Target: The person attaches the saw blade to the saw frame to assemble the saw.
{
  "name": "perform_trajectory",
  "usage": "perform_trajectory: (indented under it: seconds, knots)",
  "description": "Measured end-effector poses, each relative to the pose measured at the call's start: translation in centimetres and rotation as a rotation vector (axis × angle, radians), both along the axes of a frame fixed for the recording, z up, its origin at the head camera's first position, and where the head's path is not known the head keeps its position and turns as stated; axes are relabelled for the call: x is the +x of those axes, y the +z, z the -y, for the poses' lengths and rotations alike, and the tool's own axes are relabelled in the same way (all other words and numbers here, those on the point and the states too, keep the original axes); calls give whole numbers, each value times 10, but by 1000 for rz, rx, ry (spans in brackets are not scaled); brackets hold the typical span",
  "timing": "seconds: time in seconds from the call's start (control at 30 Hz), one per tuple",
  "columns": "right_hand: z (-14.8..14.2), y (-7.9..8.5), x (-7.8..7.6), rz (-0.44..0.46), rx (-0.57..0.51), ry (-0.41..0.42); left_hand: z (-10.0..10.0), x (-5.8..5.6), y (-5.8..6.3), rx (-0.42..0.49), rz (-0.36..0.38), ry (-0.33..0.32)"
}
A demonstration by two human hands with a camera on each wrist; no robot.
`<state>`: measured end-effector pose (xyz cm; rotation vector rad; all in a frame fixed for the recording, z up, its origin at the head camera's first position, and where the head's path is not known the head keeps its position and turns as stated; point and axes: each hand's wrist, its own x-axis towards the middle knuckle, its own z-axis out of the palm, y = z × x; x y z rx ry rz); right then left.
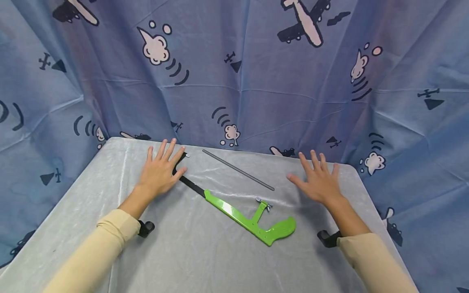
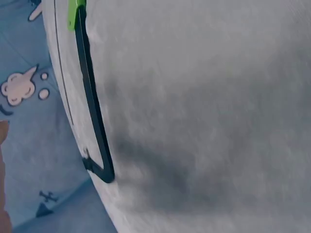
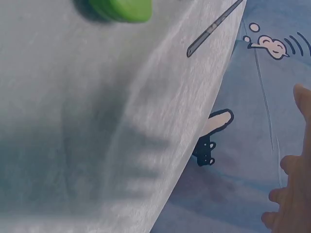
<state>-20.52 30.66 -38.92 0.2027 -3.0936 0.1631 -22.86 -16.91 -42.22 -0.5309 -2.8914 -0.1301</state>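
A hacksaw frame [image 1: 234, 213] with a green handle and a black bar lies across the middle of the table. Behind it lies a thin grey hacksaw blade [image 1: 238, 169], apart from the frame. My left hand [image 1: 158, 173] is spread flat with straight fingers and overlaps the black end of the frame in the head view; it holds nothing. In the left wrist view the black bar [image 2: 92, 92] bends at its end. My right hand [image 1: 319, 183], fingers also spread, hovers right of the blade and the green handle [image 3: 124, 8], holding nothing.
A pale grey cloth covers the table [image 1: 205, 260]. A blue curtain [image 1: 205, 81] printed with planes and clouds hangs close behind the table's back edge and along both sides. Black wrist mounts [image 1: 146, 228] stick out from both sleeves.
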Motion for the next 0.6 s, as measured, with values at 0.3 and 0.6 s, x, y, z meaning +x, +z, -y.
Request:
perform_trajectory:
  seconds: [0.3, 0.6]
  knots:
    - [14, -2, -1, -11, -55, 42, -28, 6, 1, 17, 12, -73]
    - [25, -10, -5, -54, -112, 107, -63, 17, -1, 87, 82, -134]
